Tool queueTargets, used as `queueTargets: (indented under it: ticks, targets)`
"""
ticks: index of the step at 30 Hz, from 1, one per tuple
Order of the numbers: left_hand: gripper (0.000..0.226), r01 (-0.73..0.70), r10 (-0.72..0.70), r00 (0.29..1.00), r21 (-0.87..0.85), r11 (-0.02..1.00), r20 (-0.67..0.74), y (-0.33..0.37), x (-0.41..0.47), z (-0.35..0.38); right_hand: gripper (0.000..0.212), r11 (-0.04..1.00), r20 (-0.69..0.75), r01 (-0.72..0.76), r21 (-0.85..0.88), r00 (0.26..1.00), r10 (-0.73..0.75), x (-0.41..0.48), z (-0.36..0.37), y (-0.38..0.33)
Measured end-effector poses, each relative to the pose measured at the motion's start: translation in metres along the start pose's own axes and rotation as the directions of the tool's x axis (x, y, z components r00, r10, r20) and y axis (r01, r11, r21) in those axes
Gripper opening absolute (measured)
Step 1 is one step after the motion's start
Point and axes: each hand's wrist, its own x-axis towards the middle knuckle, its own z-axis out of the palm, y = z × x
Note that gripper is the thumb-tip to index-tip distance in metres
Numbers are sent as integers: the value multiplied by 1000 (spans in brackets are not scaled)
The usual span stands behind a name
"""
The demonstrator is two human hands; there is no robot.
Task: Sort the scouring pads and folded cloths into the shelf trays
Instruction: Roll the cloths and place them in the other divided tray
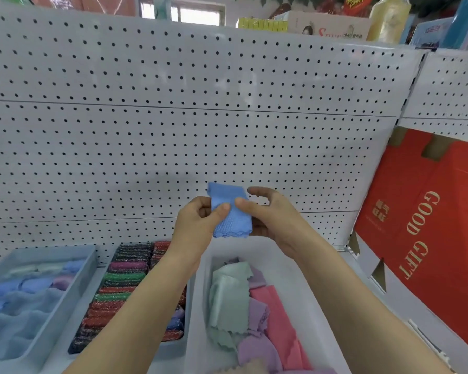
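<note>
Partly hidden, blue folded cloth (231, 211) behind both thumbs, left hand (195, 225) and right hand (272, 221) each pinching it (fingers behind mostly unseen), long axis upright, scalloped edge down.

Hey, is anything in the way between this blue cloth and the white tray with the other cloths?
Nothing visible. The left hand and right hand pinch the blue cloth in open air above the white tray, whose far end is bare.
</note>
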Motion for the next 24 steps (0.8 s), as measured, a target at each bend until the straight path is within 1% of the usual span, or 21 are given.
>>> queueTargets:
  ticks: [2, 4, 6, 8, 10, 12, 14, 15, 16, 17, 20, 22, 24]
  targets:
    - [18, -10, 12, 998, 37, 999, -63, -2, 0, 2, 60, 999, 1, 31, -28, 1000, -31, -1, -6, 6]
    - [31, -6, 13, 995, 66, 998, -101, -2, 0, 3, 57, 994, 26, 95, -58, 995, -94, -1, -11, 8]
    - [45, -19, 23, 999, 94, 995, -44, -1, -1, 2, 51, 979, 46, 164, -122, 986, -160, -2, -15, 8]
    - [52, -63, 51, 996, 162, 985, 76, 0, -1, -1, 46, 957, 44, 214, -197, 977, -210, -1, -18, 7]
    - [46, -122, 88, 987, 272, 954, 131, 2, -2, -2, 41, 938, 39, 227, -262, 974, -225, 0, -19, 6]
    - [37, -160, 126, 986, 393, 905, 111, 3, -1, -1, 35, 914, 38, 235, -330, 971, -236, 3, -19, 6]
    - [29, -190, 176, 982, 491, 850, 75, 5, -2, -2, 21, 859, 33, 266, -437, 959, -281, 9, -21, 9]
    - [24, -210, 208, 976, 516, 831, 63, 6, -1, -3, 15, 843, 26, 274, -462, 955, -296, 11, -22, 10]
    - [20, -233, 235, 970, 520, 822, 62, 7, -1, -5, 12, 854, 25, 271, -444, 957, -290, 13, -23, 11]
    - [17, -247, 250, 966, 510, 824, 64, 7, -1, -7, 11, 886, 45, 258, -386, 964, -261, 14, -23, 11]
    - [4, -231, 215, 973, 435, 871, 86, 8, -3, -13, 14, 958, 173, 184, -219, 974, -147, 15, -16, 11]
    - [6, -231, 212, 973, 402, 886, 93, 9, -3, -19, 19, 986, 228, 127, -113, 969, -98, 15, -5, 11]
    - [6, -230, 214, 973, 362, 903, 84, 10, -3, -28, 24, 995, 235, 98, -33, 968, -88, 17, 8, 11]
